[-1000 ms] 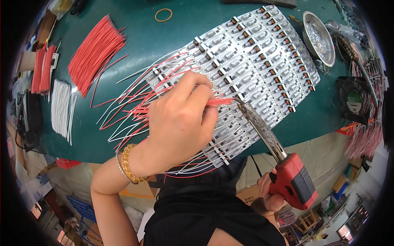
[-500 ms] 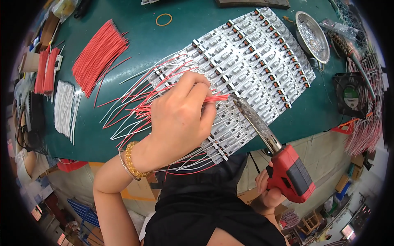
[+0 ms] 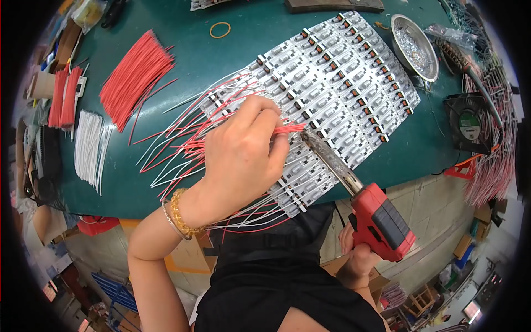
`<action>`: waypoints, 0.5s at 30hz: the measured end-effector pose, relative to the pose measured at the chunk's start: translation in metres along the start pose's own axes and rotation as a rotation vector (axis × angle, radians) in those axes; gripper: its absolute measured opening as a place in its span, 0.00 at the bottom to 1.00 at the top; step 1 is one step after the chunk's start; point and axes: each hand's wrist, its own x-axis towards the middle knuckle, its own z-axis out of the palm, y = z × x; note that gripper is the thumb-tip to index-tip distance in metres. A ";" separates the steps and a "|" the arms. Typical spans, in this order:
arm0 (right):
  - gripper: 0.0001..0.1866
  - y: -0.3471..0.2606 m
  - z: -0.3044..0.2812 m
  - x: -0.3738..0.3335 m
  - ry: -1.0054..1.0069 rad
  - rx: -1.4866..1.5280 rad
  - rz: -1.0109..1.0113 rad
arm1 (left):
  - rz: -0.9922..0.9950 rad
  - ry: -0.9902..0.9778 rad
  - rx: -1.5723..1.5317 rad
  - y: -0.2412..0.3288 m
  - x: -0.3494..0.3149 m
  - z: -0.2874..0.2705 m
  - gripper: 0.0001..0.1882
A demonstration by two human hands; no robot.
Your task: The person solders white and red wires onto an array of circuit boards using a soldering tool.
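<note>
My left hand [image 3: 240, 152] is closed in a pinch on a small bundle of red wires [image 3: 290, 128], whose ends stick out to the right past the fingers. Below the table edge, my right hand [image 3: 359, 252] wraps round the grip of a red and black soldering gun [image 3: 381, 221]. The gun's dark metal barrel [image 3: 329, 155] slants up and left, its tip at or very near the wire ends. Underneath lies a panel of small circuit boards [image 3: 354, 83] in rows, with black and copper-coloured parts. Red and white wires [image 3: 177, 149] fan out leftward from its left side.
Piles of red wires [image 3: 135, 77] and white wires [image 3: 91, 146] lie on the green table [image 3: 193, 61] at left. A metal bowl of shiny scraps [image 3: 415, 50], a black fan [image 3: 467, 122] and hanging red-white wires [image 3: 489, 171] are at right. A rubber band [image 3: 220, 30] lies at the back.
The soldering gun has moved left and slightly up with my right hand, its tip now closer to the red wire ends. My left hand has hardly moved.
</note>
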 end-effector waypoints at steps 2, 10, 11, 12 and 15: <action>0.15 -0.016 0.002 0.003 0.025 -0.088 -0.010 | 0.006 0.008 -0.002 -0.001 0.000 0.003 0.04; 0.52 -0.033 0.007 0.018 0.165 0.421 -0.112 | -0.002 -0.002 -0.005 0.001 0.004 0.003 0.04; 0.52 -0.024 0.004 0.017 0.223 0.350 -0.179 | 0.006 0.002 -0.013 0.000 0.004 0.003 0.04; 0.52 -0.021 -0.001 0.017 0.282 0.277 -0.247 | 0.028 0.006 -0.021 -0.001 0.004 0.004 0.05; 0.48 -0.045 -0.031 0.032 0.307 0.304 -0.303 | 0.056 0.015 -0.030 -0.002 0.003 0.001 0.07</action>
